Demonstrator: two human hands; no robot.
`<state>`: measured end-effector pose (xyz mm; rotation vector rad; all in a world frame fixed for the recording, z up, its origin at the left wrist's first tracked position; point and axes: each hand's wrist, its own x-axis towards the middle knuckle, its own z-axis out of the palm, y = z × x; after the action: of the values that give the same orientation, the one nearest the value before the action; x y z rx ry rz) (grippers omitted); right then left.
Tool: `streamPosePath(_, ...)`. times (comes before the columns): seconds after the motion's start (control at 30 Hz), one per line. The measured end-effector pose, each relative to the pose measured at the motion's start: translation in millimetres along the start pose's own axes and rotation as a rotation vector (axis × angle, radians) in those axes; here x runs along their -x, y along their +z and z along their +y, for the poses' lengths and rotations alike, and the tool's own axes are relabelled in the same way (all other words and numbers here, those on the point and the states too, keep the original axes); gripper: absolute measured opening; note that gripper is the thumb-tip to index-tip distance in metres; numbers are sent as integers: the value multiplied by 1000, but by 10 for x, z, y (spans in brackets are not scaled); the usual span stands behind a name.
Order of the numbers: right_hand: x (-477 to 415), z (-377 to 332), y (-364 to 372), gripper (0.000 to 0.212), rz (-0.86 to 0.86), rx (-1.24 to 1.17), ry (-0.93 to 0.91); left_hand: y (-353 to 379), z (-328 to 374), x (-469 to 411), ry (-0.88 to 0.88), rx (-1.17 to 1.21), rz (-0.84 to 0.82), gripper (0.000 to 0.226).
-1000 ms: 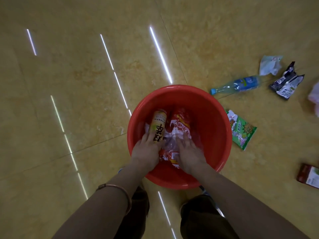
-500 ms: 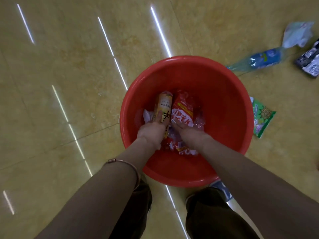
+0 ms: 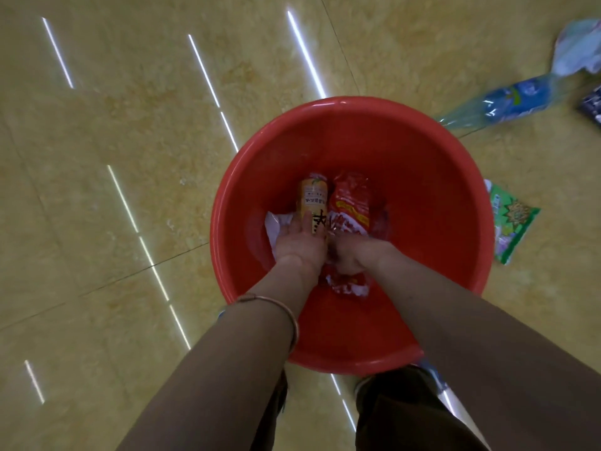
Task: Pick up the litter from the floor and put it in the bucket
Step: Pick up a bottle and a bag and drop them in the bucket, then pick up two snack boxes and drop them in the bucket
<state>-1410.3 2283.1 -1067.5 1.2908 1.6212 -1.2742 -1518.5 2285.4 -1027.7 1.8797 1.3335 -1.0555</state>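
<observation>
A red plastic bucket [image 3: 227, 177] stands on the tiled floor right in front of my feet. At its bottom lie a yellow drink can [image 3: 313, 196], a red snack wrapper [image 3: 353, 203] and a bit of white paper [image 3: 273, 224]. Both my hands are down inside it. My left hand [image 3: 300, 244] rests on the near end of the can with straight fingers. My right hand [image 3: 356, 255] is curled into the crumpled red wrapper, its fingertips hidden under it.
Litter lies on the floor to the right of the bucket: a clear bottle with a blue label [image 3: 514, 100], a green snack packet [image 3: 510, 222], a crumpled pale wrapper [image 3: 575, 47] and a dark packet [image 3: 593, 107] at the frame's edge. My legs are below the bucket.
My head has come closer over the bucket. Both hands stayed at the bottom; the right hand's fingers went from flat on the wrapper to curled into it.
</observation>
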Motion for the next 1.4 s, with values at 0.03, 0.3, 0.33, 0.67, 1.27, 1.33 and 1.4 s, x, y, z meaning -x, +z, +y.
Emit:
streamPosePath(0.03, 125, 33, -46, 62, 39, -46, 6, -45, -28, 78, 0, -16, -21, 56)
streamPosePath(0.3, 1391, 155, -570, 43, 450, -207, -2, -840, 89, 1070, 139, 62, 206, 67)
streamPosePath(0.33, 1567, 136, -658, 44, 485, -229, -17, -988, 118, 1201, 152, 108, 236, 66)
streamPosePath(0.67, 3932, -208, -1265, 59, 729, -661, -75, -2247, 437, 3066, 329, 530, 392, 54)
streamPosePath(1.27, 7768, -789, -684, 49, 1387, -871, 380, -3922, 974, 6062, 1039, 154, 607, 38)
streamPosePath(1.33, 8128, -810, -352, 48, 1457, -899, 465, -3906, 1203, 6363, 1124, 92, 593, 37)
streamPosePath(1.4, 8463, -837, 4, 47, 1526, -915, 562, -3832, 1477, 6631, 1214, 32, 596, 40)
